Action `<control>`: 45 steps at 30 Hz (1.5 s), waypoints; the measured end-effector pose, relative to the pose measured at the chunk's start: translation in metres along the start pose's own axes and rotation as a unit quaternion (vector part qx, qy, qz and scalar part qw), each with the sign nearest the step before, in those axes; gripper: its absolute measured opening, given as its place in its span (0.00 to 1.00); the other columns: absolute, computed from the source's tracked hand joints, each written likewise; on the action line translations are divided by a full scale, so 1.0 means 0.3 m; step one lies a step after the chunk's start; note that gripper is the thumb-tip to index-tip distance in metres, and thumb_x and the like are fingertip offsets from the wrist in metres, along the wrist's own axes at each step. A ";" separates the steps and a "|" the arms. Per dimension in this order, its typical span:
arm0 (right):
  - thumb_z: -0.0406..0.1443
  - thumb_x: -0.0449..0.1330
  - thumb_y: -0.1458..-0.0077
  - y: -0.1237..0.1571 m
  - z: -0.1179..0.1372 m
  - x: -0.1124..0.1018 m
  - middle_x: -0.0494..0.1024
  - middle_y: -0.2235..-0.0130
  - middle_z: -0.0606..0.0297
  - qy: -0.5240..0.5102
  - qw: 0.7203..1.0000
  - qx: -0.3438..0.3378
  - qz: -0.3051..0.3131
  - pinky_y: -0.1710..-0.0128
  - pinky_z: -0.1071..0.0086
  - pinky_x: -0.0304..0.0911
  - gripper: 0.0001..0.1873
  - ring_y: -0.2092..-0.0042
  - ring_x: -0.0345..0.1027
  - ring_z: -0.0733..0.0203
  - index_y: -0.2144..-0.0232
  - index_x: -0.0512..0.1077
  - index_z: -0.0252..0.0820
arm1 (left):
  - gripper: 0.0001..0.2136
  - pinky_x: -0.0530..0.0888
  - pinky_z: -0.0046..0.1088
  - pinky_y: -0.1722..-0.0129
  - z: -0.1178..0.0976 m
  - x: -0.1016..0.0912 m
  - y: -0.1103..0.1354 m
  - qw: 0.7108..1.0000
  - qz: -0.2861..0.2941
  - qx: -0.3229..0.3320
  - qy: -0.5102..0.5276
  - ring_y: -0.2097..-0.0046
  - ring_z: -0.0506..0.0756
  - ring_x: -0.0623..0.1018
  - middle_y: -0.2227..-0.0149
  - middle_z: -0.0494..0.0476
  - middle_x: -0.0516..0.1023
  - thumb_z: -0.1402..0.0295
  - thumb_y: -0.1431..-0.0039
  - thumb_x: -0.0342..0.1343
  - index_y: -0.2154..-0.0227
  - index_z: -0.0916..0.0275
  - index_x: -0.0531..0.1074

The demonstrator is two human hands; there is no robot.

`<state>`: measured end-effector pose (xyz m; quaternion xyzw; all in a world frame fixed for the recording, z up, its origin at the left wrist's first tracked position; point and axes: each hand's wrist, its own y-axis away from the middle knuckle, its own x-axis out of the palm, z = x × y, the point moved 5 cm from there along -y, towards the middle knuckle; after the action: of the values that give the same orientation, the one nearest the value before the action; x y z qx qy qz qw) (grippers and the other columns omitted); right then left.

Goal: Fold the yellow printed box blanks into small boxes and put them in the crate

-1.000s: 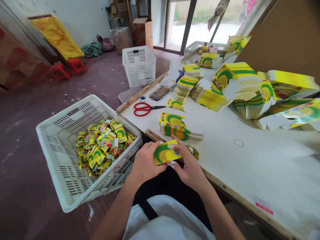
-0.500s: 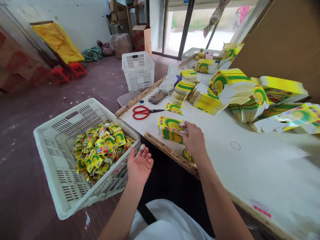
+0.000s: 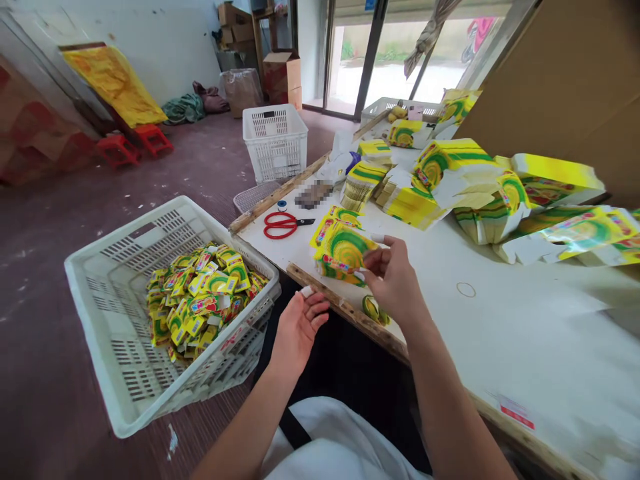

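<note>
Between the thumb and fingers of my right hand [image 3: 393, 277] is a yellow and green printed carton [image 3: 345, 248], raised and tilted over the stack of flat cartons [image 3: 320, 265] on the table. White tape or a cover wraps some of my fingertips. My left hand [image 3: 299, 327] hovers by the table's wooden edge, palm up, fingers loosely curled and apart, holding nothing. A small rolled yellow-green piece [image 3: 375, 311] lies below my right wrist. To my left, a white plastic crate [image 3: 117, 393] holds a heap of small yellow-green cartons [image 3: 200, 300].
Red-handled scissors [image 3: 281, 225] and a small blue-topped spool [image 3: 282, 206] lie toward the table's left corner. Bundles of flat cartons [image 3: 455, 167] fill the far side. A rubber band [image 3: 465, 289] rests on the white tabletop [image 3: 500, 333]. Another white crate [image 3: 275, 143] stands on the floor.
My right hand has lifted a carton off the stack and tilted it up. My left hand has moved right, nearer the carton, its fingers curling a little more.
</note>
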<state>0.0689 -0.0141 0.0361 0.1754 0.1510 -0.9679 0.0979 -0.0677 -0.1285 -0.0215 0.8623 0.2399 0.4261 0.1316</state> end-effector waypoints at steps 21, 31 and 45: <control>0.33 0.59 0.51 0.243 0.067 0.196 0.78 0.63 0.64 -0.203 0.970 0.069 0.117 0.60 0.65 0.69 0.14 0.61 0.73 0.58 0.59 0.70 0.44 | 0.24 0.74 0.27 0.63 -0.117 0.017 -0.002 0.964 -0.002 0.239 -0.118 0.65 0.52 0.76 0.67 0.52 0.77 0.45 0.58 0.65 0.66 0.59 0.73; 0.28 0.55 0.43 0.186 0.105 0.019 0.83 0.63 0.63 0.040 0.989 -0.146 0.006 0.62 0.63 0.70 0.15 0.63 0.75 0.57 0.62 0.80 0.47 | 0.13 0.75 0.29 0.54 -0.250 -0.014 0.055 0.908 -0.008 0.371 -0.194 0.56 0.53 0.78 0.58 0.55 0.79 0.57 0.42 0.59 0.59 0.58 0.74; 0.38 0.62 0.45 0.241 0.076 0.045 0.62 0.36 0.53 -0.133 0.989 -0.041 -0.056 0.39 0.46 0.56 0.35 0.36 0.57 0.46 0.37 0.55 0.48 | 0.24 0.76 0.37 0.59 -0.121 0.087 0.073 0.680 0.108 0.287 -0.666 0.59 0.59 0.78 0.59 0.58 0.75 0.65 0.51 0.62 0.52 0.61 0.61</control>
<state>0.0668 -0.0909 0.0329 0.0324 0.1855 -0.9796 0.0697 -0.0764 -0.1327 0.0273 0.9340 0.1041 -0.3389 -0.0440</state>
